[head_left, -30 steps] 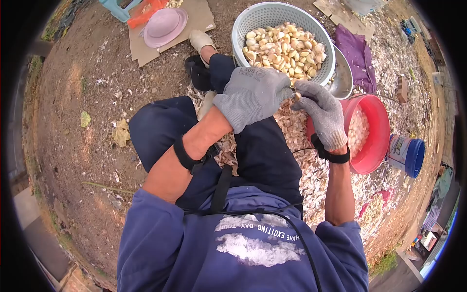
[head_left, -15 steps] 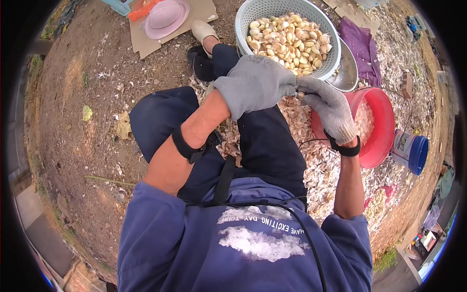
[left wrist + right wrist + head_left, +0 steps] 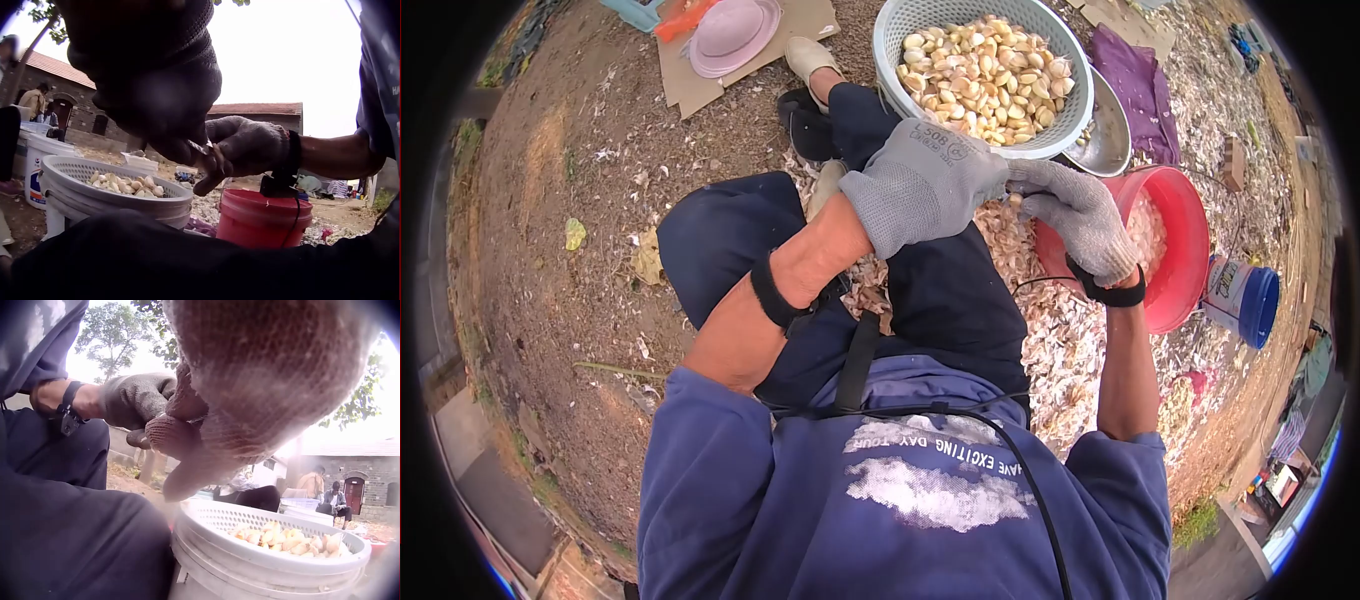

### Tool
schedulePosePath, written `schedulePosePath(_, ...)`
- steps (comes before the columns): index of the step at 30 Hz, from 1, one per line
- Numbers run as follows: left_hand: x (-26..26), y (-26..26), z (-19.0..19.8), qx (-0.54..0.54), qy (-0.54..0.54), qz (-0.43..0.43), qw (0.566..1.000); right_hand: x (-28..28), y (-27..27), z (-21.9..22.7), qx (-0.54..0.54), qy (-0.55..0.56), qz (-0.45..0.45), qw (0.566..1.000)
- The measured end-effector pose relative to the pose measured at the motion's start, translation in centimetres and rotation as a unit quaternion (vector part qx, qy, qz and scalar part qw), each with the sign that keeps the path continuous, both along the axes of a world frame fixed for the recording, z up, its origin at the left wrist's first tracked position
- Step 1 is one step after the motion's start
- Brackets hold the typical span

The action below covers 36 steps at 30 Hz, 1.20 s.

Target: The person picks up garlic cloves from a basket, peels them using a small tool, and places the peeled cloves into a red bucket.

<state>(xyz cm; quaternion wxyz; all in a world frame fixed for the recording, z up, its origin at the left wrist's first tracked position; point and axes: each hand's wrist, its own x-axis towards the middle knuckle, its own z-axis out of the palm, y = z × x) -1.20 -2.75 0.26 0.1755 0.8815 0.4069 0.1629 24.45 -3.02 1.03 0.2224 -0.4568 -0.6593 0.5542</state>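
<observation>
The gloved left hand (image 3: 930, 185) and gloved right hand (image 3: 1080, 222) meet fingertip to fingertip in front of the knees. Right thumb and fingers pinch a pale garlic clove (image 3: 1014, 201), which also shows in the left wrist view. A small shiny metal blade (image 3: 199, 147) juts from the left fingers toward that clove; the rest of it is hidden by the glove. Just beyond the hands stands a grey perforated basket (image 3: 884, 60) heaped with garlic cloves (image 3: 990, 80). A red bucket (image 3: 1190, 250) holding pale cloves is beside the right wrist.
A metal bowl (image 3: 1112, 135) sits partly behind the basket, near a purple cloth (image 3: 1135, 90). Farther right is a blue-and-white bucket (image 3: 1240, 300). Garlic skins (image 3: 1065, 360) cover the ground. A pink basin (image 3: 735, 35) lies on cardboard at the upper left. Other people sit in the background.
The right hand has shifted slightly right and down, its fingers now closer to the left fingertips. The clove stays between its thumb and fingers. The left hand has barely moved.
</observation>
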Motion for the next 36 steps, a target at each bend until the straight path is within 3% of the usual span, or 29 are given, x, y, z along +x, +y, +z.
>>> schedulePosePath(5,0.2,0.1,-0.2,0.014,-0.036,0.039,0.999,-0.9,-0.6,0.2,0.032,0.013,-0.047,0.998)
schedulePosePath(7,0.1,0.2,0.1,0.041,-0.073,0.062,0.995,-1.3,-0.7,-0.4,-0.018,0.067,-0.145,0.987)
schedulePosePath(11,0.3,0.1,-0.5,0.021,-0.065,0.049,0.996,-1.9,-1.7,-0.3,-0.036,0.046,-0.158,0.986)
schedulePosePath(13,0.6,0.0,-0.5,0.019,-0.055,0.044,0.997,-2.2,-2.0,0.1,0.01,-0.04,-0.161,0.986)
schedulePosePath(22,1.0,-0.2,-0.9,0.047,-0.07,0.072,0.994,-3.1,-2.3,-1.5,0.11,-0.017,-0.188,0.976)
schedulePosePath(29,1.4,-0.3,-1.0,0.005,-0.05,0.096,0.994,-3.1,-2.2,-3.2,0.078,0.006,-0.218,0.973)
schedulePosePath(31,1.4,0.0,-0.8,-0.031,-0.095,0.128,0.987,-3.2,-2.0,-3.3,-0.049,0.141,-0.263,0.953)
schedulePosePath(36,1.0,0.5,-0.3,-0.119,-0.147,0.144,0.971,-3.2,-2.1,-3.6,-0.127,0.295,-0.259,0.911)
